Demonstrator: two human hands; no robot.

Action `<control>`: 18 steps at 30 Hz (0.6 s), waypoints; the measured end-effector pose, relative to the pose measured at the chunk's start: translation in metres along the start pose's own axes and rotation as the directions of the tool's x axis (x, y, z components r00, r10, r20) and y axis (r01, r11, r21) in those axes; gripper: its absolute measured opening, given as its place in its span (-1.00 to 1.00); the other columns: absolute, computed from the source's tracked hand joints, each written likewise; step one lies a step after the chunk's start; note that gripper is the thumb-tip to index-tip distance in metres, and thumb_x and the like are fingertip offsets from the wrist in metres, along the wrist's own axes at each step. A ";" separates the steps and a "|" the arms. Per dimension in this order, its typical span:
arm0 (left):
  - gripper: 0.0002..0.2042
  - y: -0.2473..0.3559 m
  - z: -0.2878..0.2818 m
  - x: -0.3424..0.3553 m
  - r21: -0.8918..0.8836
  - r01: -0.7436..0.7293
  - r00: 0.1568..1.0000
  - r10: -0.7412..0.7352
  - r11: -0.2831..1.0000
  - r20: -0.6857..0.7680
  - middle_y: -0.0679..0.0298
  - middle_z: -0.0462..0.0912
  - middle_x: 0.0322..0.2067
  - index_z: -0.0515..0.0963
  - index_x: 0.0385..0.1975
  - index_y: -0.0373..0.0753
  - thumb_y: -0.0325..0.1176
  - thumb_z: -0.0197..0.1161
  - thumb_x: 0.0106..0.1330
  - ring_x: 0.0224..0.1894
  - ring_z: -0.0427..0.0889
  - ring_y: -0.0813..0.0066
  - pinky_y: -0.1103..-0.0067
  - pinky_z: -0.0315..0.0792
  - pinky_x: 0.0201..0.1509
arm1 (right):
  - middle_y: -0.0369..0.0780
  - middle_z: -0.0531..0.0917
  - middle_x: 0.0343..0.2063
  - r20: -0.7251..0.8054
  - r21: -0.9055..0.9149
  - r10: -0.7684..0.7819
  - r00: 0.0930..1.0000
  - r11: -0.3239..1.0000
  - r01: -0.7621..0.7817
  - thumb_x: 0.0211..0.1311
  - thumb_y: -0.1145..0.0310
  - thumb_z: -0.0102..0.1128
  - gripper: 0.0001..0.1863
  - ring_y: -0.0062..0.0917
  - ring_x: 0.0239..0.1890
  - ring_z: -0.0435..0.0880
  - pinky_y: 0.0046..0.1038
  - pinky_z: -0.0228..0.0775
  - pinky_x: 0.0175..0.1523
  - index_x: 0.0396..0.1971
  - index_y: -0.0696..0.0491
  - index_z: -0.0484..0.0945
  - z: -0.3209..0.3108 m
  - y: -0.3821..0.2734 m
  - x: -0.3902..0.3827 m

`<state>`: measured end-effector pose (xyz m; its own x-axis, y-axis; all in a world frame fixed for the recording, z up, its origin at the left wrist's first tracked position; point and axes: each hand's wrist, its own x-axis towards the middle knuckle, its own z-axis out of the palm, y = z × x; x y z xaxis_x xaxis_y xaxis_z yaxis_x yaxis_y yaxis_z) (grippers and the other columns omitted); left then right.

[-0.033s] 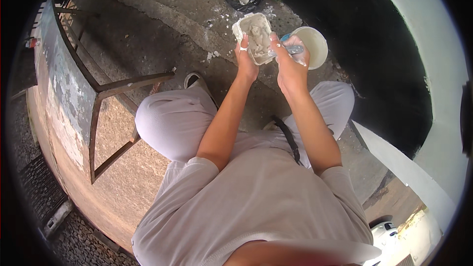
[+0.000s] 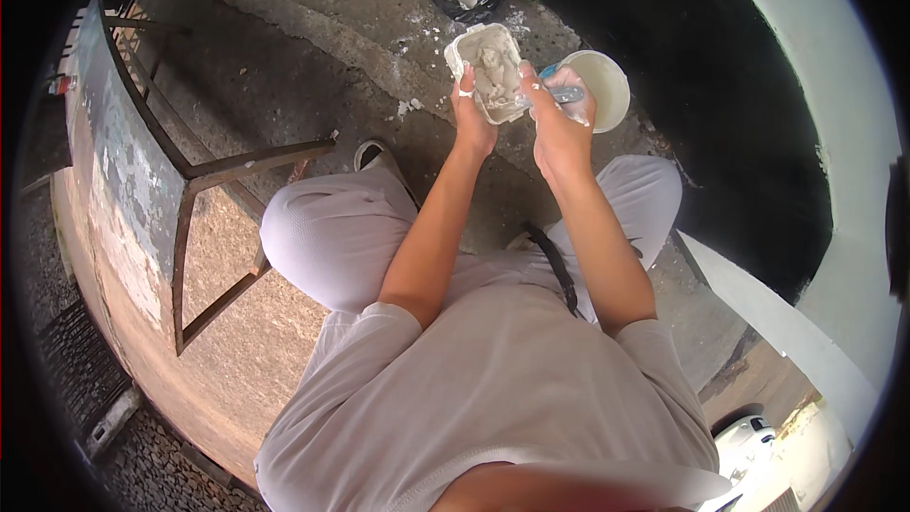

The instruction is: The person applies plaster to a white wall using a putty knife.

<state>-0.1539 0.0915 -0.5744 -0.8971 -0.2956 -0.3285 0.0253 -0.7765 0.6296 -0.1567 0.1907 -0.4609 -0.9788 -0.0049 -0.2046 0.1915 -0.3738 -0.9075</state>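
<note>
A small white rectangular tub (image 2: pixel 453 55) is held up between my hands, tilted so its inside shows. Whitish putty (image 2: pixel 493 71) lies in it, lumpy and smeared up the walls. My left hand (image 2: pixel 472 121) grips the tub's near left side, thumb over the rim and marked with putty. At the right side, my right hand (image 2: pixel 563 128) is closed round a grey-handled tool (image 2: pixel 567 94), and its thumb rests by the tub's rim. The tool's working end cannot be made out. White smears cover these fingers too. Just beyond that hand stands a round white bucket (image 2: pixel 614 85).
A black plastic bag (image 2: pixel 485 2) with whitish material inside lies on the stained concrete floor (image 2: pixel 313 57), among white crumbs. Left of my knee stands a metal-framed structure (image 2: pixel 180 228) with a peeling panel. A black surface (image 2: pixel 749 161) and a pale wall (image 2: pixel 844 85) are at right.
</note>
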 end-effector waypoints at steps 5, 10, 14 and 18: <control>-0.29 0.015 0.012 0.000 -0.055 0.054 0.997 -0.051 0.997 0.052 0.19 0.52 0.20 0.32 0.33 -0.15 0.29 -0.06 0.39 0.21 0.53 0.23 0.25 0.39 0.31 | -0.36 0.55 -0.53 -0.053 0.079 -0.063 0.997 0.995 0.067 0.25 0.50 0.39 -0.63 -0.76 -0.47 0.44 -0.62 0.19 -0.40 -0.60 0.00 0.33 -0.008 0.007 -0.006; -0.28 0.026 0.009 -0.007 -0.161 0.150 0.986 -0.135 0.976 0.099 0.20 0.54 0.18 0.34 0.32 -0.14 0.32 -0.09 0.38 0.18 0.55 0.20 0.22 0.46 0.23 | -0.27 0.65 -0.47 0.063 -0.186 -0.267 0.962 0.944 0.274 0.20 0.49 0.44 -0.66 -0.74 -0.42 0.52 -0.61 0.34 -0.32 -0.56 0.08 0.37 -0.017 0.009 -0.019; -0.27 0.037 0.015 -0.016 -0.216 0.115 0.985 -0.084 0.970 0.148 0.17 0.53 0.20 0.32 0.34 -0.14 0.31 -0.06 0.36 0.16 0.57 0.15 0.20 0.47 0.24 | -0.21 0.64 -0.38 0.386 -0.142 -0.354 0.852 0.890 0.434 0.14 0.53 0.46 -0.70 -0.50 -0.26 0.62 -0.48 0.43 -0.13 -0.49 0.11 0.40 -0.030 0.012 -0.019; -0.28 0.060 0.032 -0.024 -0.178 0.144 0.975 -0.110 0.973 0.191 0.23 0.52 0.21 0.33 0.34 -0.08 0.33 -0.11 0.37 0.19 0.55 0.14 0.13 0.45 0.25 | -0.18 0.60 -0.33 0.377 -0.291 -0.533 0.758 0.708 0.643 0.02 0.34 0.57 -0.65 -0.38 -0.28 0.59 -0.34 0.43 -0.15 -0.42 0.11 0.49 -0.034 0.005 -0.021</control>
<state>-0.1448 0.0701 -0.5066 -0.9621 -0.0968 -0.2548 -0.0264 -0.8973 0.4406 -0.1330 0.2204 -0.4734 -0.8707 -0.1543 0.4670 -0.4729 0.0018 -0.8811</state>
